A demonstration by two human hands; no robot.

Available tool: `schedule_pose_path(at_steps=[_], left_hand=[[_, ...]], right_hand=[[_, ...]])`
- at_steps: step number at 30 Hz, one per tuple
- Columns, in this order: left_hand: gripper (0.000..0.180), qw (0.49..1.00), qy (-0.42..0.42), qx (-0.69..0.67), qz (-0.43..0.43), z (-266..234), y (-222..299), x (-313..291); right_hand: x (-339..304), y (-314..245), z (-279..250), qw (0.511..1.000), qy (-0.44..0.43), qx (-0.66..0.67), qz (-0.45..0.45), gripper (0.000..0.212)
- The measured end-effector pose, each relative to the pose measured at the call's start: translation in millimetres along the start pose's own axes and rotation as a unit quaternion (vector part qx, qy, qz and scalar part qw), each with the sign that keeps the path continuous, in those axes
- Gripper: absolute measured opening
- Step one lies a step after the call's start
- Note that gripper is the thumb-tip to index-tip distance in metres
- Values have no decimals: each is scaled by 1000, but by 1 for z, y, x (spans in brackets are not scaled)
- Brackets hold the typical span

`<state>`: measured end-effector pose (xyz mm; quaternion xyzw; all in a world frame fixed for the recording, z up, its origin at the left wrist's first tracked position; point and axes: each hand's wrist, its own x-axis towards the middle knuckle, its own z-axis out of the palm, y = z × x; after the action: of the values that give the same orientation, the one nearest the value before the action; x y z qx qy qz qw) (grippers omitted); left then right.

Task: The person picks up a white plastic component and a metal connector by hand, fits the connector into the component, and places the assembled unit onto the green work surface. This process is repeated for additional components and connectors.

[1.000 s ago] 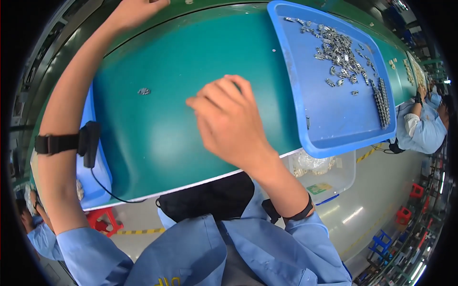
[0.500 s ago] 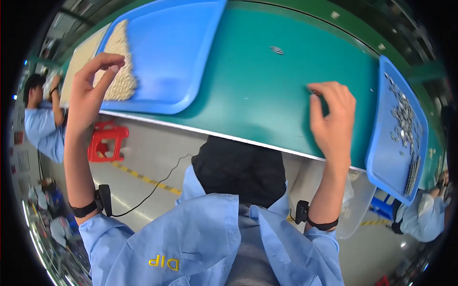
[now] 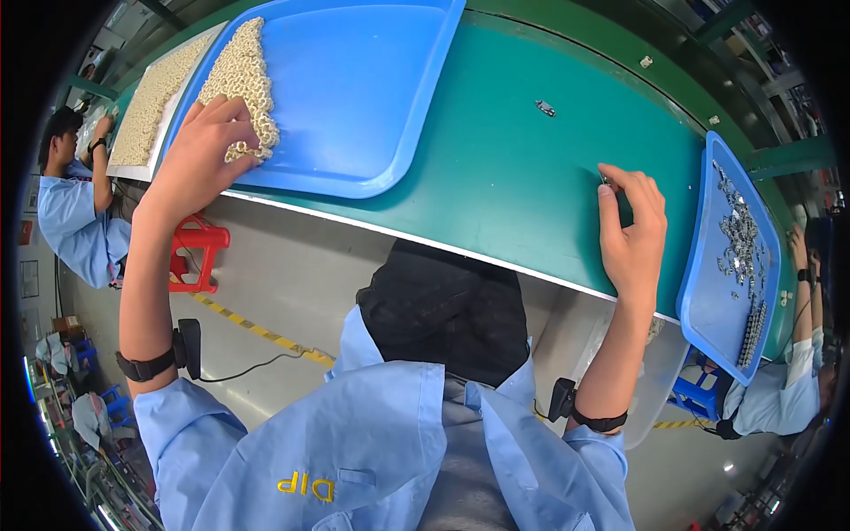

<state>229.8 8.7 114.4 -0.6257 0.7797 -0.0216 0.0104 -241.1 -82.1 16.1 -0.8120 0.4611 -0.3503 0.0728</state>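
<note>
My left hand (image 3: 205,152) is down at the near edge of a pile of small cream-coloured parts (image 3: 243,75) in a large blue tray (image 3: 345,97). Its fingers are curled, with thumb and forefinger closing on a part at the pile's edge; the exact grip is partly hidden. Over the green tabletop, my right hand (image 3: 636,221) pinches a small metal part (image 3: 605,180) between thumb and forefinger. Another small metal part (image 3: 545,108) lies alone on the table, farther off and to the left of that hand.
A second blue tray (image 3: 706,305) at the right holds loose metal parts (image 3: 742,234) and a neat row of them. Left of the large tray, a pale box (image 3: 159,97) contains more cream parts. A red stool (image 3: 197,252) stands below. Co-workers sit at both sides.
My left hand has come down to the pile's near edge, its fingertips now among the cream parts. My right hand keeps its pinch, shifted slightly right. The view has moved a little.
</note>
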Motion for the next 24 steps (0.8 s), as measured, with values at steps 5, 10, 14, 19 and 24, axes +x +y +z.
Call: schedule_pose_path(at_steps=[5,10,14,19,24], left_hand=[[8,998,-15,46,33,3,4,11],[6,998,-4,66,0,10,7,7],[7,998,32,47,-14,18,2,5],[7,997,51,25,-50,21,8,7],[12,972,174,-158,-14,17,33,-5]], right_hand=[[-1,3,-1,1000,-1,20,16,17],[0,-1,0,999,13,48,22,16],[-1,-1,1,998,14,57,20,17],[-2,4,-1,999,7,39,0,20],[-3,6,-3,997,44,69,-6,21]])
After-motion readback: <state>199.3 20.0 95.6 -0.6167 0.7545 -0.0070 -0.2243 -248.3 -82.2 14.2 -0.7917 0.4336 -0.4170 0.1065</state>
